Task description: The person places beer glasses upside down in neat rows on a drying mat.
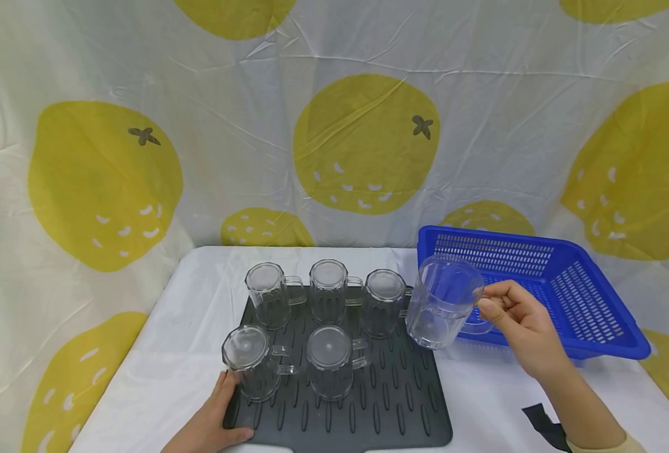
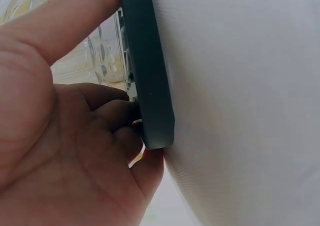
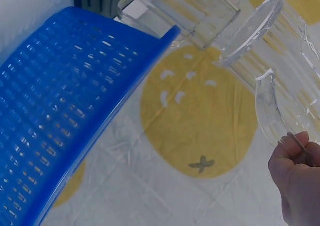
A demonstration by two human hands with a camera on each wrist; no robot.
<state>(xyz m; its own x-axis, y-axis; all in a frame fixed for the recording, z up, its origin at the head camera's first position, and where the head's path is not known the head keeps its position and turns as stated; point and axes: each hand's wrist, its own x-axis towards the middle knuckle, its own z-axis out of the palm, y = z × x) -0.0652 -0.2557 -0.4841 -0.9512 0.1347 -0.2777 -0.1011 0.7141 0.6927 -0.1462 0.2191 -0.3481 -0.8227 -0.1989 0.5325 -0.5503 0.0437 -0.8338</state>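
My right hand (image 1: 518, 324) pinches the handle of a clear glass mug (image 1: 439, 314), which is tilted above the right edge of a dark ribbed mat (image 1: 380, 415). In the right wrist view, thumb and fingertips close on that handle. Several similar glass mugs stand in two rows on the mat, handles to the right; the front left mug (image 1: 249, 365) is nearest my left hand (image 1: 212, 415). That hand rests at the mat's front left corner, thumb along the front edge, fingers against the left edge. The left wrist view shows fingers touching the mat's thick rim (image 2: 150, 86).
A blue perforated plastic basket (image 1: 606, 340) stands at the right, just behind the held mug. A white cloth (image 1: 165, 333) covers the table. Behind it hangs a white curtain (image 1: 227, 126) with yellow lemon prints. A black strip (image 1: 544, 428) lies by the right forearm.
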